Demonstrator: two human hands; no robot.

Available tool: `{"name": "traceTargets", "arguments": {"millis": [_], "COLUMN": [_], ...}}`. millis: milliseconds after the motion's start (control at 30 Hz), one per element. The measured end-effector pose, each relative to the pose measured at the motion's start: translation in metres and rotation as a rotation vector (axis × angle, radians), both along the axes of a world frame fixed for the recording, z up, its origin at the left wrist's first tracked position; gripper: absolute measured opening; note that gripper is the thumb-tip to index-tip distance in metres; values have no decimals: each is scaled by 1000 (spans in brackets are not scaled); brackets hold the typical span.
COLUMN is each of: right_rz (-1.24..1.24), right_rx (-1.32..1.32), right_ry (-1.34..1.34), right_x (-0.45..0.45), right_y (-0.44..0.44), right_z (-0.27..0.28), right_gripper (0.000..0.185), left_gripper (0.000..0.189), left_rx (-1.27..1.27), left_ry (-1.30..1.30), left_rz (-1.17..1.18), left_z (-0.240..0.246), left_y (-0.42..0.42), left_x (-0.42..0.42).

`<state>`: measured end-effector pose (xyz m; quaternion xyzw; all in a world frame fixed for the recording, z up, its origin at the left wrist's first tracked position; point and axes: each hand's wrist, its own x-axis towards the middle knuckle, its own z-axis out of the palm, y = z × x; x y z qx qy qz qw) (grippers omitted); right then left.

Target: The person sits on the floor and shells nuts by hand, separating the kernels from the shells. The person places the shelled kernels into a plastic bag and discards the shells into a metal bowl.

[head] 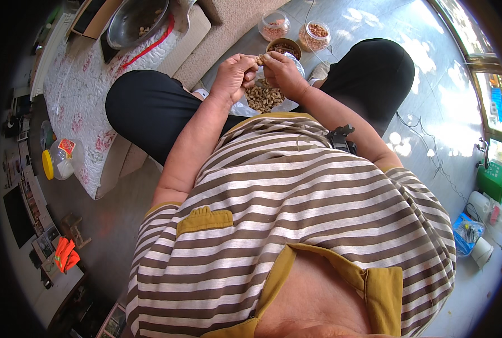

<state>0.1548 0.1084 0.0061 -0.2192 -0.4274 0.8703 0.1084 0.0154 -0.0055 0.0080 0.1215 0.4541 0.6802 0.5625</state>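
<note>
My left hand (235, 77) and my right hand (285, 75) meet above my lap, fingertips pinching a peanut in its shell (260, 60) between them. Directly below, between my legs, lies a heap of peanut shells (264, 99) on white plastic sheeting (251, 110). Just past my right fingers stands a round tan container (298, 43) with dark reddish kernels in it. Behind it are two clear plastic jars of pink peanut kernels, a left jar (274, 26) and a right jar (315, 36). My fingers partly hide the peanut.
A large steel bowl (126, 21) with a few peanuts rests on a quilted floral cover (71, 84) at the left. A clear jar with a yellow lid (61, 159) is beside the cover. Thin cables (430, 145) run over the floor at right, towards a green box (492, 179).
</note>
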Motion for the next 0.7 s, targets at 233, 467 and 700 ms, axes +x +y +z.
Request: {"name": "traceTargets", "arguments": {"millis": [233,467,700], "right_rz": [-125,-463,-564], "right_rx": [-123,995,1319], "right_ry": [-16,-622,-864], "right_x": [-2,-22,-25], "right_y": [18,96,121], "right_z": [-1,-17,-25], "right_gripper": [21,35,39], "left_gripper": [12,16,24], "left_rx": [-13,-114,-212], "left_ry": [-4,424,1424], "left_rz": [-12,-77,-151], "left_z": [1,4,-7], "left_y": [14,84,153], "left_x": [-3,-18,-37]}}
